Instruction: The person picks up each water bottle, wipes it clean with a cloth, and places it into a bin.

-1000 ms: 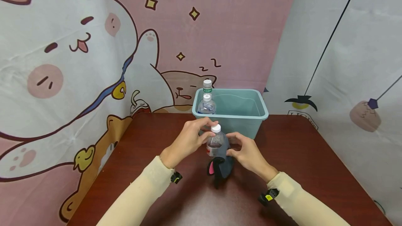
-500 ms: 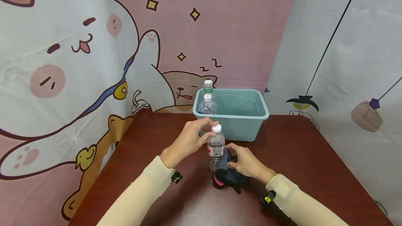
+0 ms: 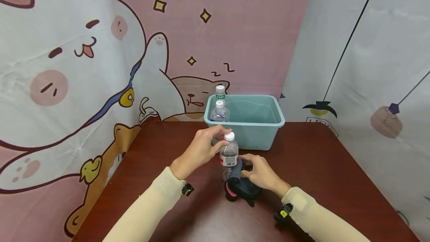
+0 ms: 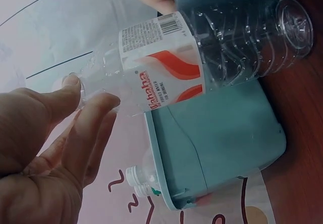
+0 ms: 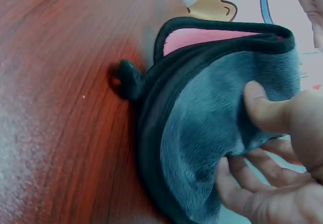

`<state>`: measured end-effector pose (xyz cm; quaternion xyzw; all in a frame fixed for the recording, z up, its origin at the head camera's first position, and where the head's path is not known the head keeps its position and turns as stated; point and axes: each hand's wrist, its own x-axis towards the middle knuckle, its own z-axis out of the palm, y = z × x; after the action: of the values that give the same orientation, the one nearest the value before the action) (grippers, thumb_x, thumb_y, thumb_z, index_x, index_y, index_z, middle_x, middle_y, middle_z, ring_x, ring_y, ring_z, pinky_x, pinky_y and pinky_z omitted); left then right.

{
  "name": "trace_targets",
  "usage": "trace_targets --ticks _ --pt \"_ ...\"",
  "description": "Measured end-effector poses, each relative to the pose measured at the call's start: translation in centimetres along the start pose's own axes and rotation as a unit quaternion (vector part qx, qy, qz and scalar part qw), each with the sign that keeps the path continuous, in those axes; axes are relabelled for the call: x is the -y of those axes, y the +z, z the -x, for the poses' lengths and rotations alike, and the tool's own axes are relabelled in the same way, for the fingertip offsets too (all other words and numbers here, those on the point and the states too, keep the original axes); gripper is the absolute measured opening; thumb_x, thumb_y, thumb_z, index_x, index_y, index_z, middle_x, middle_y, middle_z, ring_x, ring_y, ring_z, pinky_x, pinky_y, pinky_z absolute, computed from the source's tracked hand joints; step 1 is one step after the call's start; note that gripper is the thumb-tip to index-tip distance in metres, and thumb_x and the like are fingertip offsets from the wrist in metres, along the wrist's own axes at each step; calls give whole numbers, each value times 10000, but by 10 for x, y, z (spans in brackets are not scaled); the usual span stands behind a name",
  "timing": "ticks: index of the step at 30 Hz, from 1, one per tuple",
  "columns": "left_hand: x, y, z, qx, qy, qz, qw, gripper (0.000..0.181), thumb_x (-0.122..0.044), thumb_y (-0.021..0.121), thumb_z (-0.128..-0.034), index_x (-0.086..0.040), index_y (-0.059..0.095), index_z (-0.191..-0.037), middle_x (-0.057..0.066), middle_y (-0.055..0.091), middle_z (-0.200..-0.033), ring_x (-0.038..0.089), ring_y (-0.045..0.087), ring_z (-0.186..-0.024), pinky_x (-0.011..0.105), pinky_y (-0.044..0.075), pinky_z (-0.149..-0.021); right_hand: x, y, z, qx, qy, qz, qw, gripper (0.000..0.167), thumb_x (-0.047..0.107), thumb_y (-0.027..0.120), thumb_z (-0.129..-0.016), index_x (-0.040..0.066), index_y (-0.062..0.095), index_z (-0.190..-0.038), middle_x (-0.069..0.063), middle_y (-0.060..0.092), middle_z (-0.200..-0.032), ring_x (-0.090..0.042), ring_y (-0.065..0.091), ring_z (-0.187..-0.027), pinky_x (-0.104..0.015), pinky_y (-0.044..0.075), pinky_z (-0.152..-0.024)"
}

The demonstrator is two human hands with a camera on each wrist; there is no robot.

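A clear plastic water bottle (image 3: 229, 161) with a white cap and a red-and-white label stands upright on the table. My left hand (image 3: 204, 145) pinches it at the neck, just under the cap. In the left wrist view the bottle (image 4: 164, 65) looks transparent down to its ribbed base. My right hand (image 3: 263, 173) pinches a folded grey cloth (image 3: 248, 187) with black edging, low against the bottle's right side. A pink inner face and a black hanging loop show on the cloth (image 5: 202, 108) in the right wrist view. Part of the bottle's lower body is hidden behind it.
A light blue plastic bin (image 3: 250, 135) stands behind the bottle at the far side of the table. Two capped bottles are inside its left end, the nearer bottle (image 3: 220, 113) in front. The brown table (image 3: 144, 182) backs onto a printed cloth wall (image 3: 255, 40).
My right hand has moved down with the cloth, from the bottle's upper body to its lower part, uncovering the label. The left hand keeps its hold near the cap.
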<state>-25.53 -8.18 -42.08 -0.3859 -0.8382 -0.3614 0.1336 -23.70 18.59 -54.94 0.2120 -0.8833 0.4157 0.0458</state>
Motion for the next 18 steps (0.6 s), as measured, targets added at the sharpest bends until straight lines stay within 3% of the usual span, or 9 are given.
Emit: trace_targets --ticks 3,9,14,18 --pt "1 1 1 1 27 -15 10000 367 -83 905 -1018 -91 754 -1352 83 845 -1421 238 877 -1131 288 721 -885 5 -2 2 -211 -55 -335 9992 577 5 901 -979 -19 729 -1529 -179 797 -1462 -370 822 -1281 -555 701 -1036" --pt "1 0 1 -55 50 -41 10000 351 -82 896 -1027 -97 758 -1349 78 852 -1399 230 879 -1120 254 708 -850 18 -10 -3 -590 -368 -983 9927 518 -49 828 -1030 47 751 -1533 -105 777 -1427 -227 771 -1297 -387 698 -1055" --pt "1 -1 2 -9 -74 40 10000 359 -102 896 -1027 -114 772 -1364 71 851 -1405 232 877 -1122 238 704 -867 32 -22 -9 -620 -552 -1294 9881 506 -36 791 -1075 56 725 -1568 -122 739 -1469 -226 769 -1257 -237 671 -1018" --pt "2 -3 1 20 -77 147 9999 373 -117 902 -1018 -122 786 -1372 64 847 -1431 242 875 -1128 271 715 -905 43 -31 -16 -579 -758 -1301 9869 481 39 793 -1105 83 724 -1579 -117 724 -1520 -206 753 -1258 -240 666 -1019"
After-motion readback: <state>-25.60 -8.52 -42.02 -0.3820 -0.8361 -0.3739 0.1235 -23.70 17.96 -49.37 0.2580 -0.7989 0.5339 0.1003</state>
